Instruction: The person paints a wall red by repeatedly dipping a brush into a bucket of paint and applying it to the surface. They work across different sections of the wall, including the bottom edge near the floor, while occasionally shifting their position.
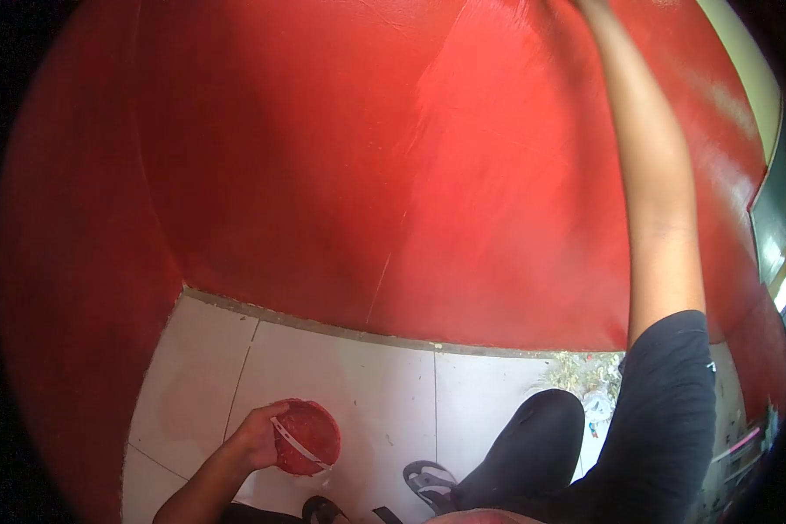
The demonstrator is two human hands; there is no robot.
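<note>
My left hand (258,438) grips the rim of a small red paint bucket (310,432), low over the tiled floor. The thumb lies over the edge and the other fingers are partly hidden by the bucket. A pale handle strap crosses the bucket's opening, and red paint coats the inside. My right arm reaches up along the red wall (323,175) to the top edge of the picture. The right hand itself is cut off there, so what it holds or touches cannot be seen. Part of the wall has a wet-looking sheen.
White floor tiles (375,393) meet the wall's foot along a rough strip. My sandalled foot (430,480) stands near the bucket. Dry plant scraps and litter (585,375) lie by the wall on the right. A cream surface (751,61) borders the red at the upper right.
</note>
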